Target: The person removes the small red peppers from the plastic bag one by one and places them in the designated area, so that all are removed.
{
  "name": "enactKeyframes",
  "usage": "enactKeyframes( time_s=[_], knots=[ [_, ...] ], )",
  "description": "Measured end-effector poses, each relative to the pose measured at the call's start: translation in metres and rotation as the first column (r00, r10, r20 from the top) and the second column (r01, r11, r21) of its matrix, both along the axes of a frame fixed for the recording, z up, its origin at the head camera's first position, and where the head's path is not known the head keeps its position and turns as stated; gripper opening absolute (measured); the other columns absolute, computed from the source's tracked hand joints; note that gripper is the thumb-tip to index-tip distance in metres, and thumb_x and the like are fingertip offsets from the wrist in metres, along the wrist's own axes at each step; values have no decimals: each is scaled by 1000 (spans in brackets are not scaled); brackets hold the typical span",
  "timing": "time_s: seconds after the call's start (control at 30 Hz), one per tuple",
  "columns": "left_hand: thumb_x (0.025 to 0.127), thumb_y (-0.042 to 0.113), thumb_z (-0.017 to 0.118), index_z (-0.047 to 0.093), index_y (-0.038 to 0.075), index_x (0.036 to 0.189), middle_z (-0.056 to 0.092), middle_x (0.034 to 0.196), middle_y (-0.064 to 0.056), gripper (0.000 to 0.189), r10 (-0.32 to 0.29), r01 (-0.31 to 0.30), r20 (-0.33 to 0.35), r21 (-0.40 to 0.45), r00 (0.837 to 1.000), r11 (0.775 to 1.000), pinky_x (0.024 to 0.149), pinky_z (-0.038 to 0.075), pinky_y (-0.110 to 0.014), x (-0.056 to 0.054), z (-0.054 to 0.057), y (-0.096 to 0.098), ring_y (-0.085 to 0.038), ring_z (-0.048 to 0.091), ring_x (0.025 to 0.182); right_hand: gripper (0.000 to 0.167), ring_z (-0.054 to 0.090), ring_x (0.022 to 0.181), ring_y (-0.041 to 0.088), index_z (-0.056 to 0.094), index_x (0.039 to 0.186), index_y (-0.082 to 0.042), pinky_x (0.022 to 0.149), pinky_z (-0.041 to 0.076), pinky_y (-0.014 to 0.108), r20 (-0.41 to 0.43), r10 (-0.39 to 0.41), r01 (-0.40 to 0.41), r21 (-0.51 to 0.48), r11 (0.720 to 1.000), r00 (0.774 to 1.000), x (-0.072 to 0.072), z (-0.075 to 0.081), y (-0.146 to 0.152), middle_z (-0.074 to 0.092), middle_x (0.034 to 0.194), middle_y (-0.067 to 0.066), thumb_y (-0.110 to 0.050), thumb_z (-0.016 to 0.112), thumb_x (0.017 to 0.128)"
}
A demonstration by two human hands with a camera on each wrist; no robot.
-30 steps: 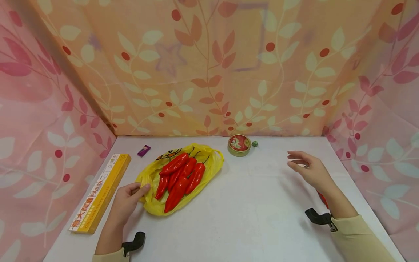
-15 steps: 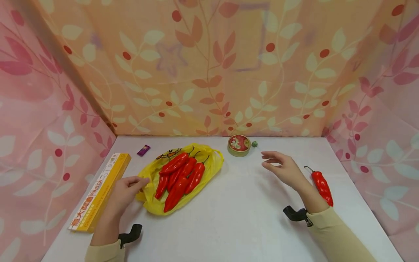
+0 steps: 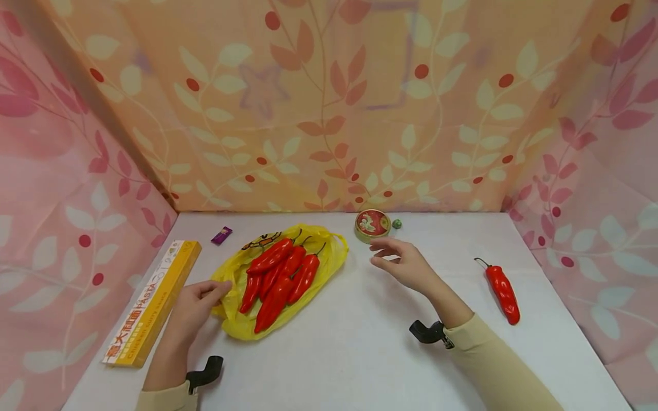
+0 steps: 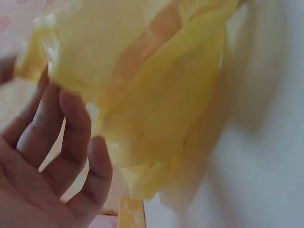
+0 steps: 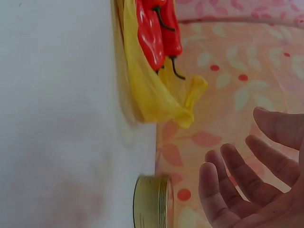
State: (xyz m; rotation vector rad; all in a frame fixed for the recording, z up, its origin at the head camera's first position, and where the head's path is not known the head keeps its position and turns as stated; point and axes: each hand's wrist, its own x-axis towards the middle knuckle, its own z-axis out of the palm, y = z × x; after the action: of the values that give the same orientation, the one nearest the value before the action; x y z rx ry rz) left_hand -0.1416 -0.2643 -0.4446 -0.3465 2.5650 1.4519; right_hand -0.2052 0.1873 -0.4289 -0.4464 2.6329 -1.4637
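My left hand pinches the left edge of a yellow plastic bag between thumb and fingers. In the left wrist view the bag's thin film hangs beside the curled fingers. Several glossy red chili peppers with dark stems lie in the spread bag. My right hand hovers over the table between the bag and a lone red chili pepper at the right. It holds nothing; the right wrist view shows its fingers relaxed and apart, near the round tin.
A yellow pasta box lies at the left, by my left forearm. Behind the bag is a small purple packet. At the back stand a round red-lidded tin and a small green ball. Patterned cloth walls enclose the table.
My right hand has moved left across the table toward the bag, uncovering the lone chili pepper at the right. The left hand has stayed at the bag's edge.
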Motion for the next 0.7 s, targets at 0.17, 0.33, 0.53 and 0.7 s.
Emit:
enactKeyframes(
  time_s=[0.17, 0.33, 0.53, 0.7],
  knots=[
    [93, 57, 64, 72, 2, 119, 65, 107, -7, 61, -26, 26, -1, 0, 1000, 1000, 81, 46, -31, 1, 1, -1, -22, 48, 105, 41, 66, 110, 23, 64, 133, -13, 90, 56, 43, 1, 66, -66, -15, 998, 998, 1, -2, -24, 68, 127, 9, -27, 72, 94],
    [91, 58, 67, 71, 1, 120, 65, 103, -7, 64, -20, 20, 20, -12, 1000, 1000, 75, 46, -30, 2, 0, -2, -22, 47, 102, 39, 66, 109, 20, 65, 133, -17, 91, 56, 43, 11, 142, -142, -26, 990, 990, 0, -8, -47, 68, 126, 12, -24, 71, 95],
    [91, 54, 69, 71, 2, 120, 65, 100, -6, 60, -19, 19, 19, -9, 1000, 1000, 74, 46, -29, 2, -1, -3, -20, 48, 100, 37, 67, 108, 21, 65, 132, -16, 90, 57, 38, 11, 232, -231, -51, 972, 973, 0, -16, -75, 68, 126, 15, -22, 70, 96],
    [93, 50, 69, 73, 2, 113, 64, 94, -4, 52, -28, 28, -11, -3, 1000, 1000, 69, 44, -26, 3, -1, -5, -19, 49, 94, 42, 67, 108, 25, 62, 135, -8, 90, 57, 37, 26, 301, -298, -82, 951, 953, 0, -20, -96, 67, 128, 16, -22, 70, 96]
  ],
)
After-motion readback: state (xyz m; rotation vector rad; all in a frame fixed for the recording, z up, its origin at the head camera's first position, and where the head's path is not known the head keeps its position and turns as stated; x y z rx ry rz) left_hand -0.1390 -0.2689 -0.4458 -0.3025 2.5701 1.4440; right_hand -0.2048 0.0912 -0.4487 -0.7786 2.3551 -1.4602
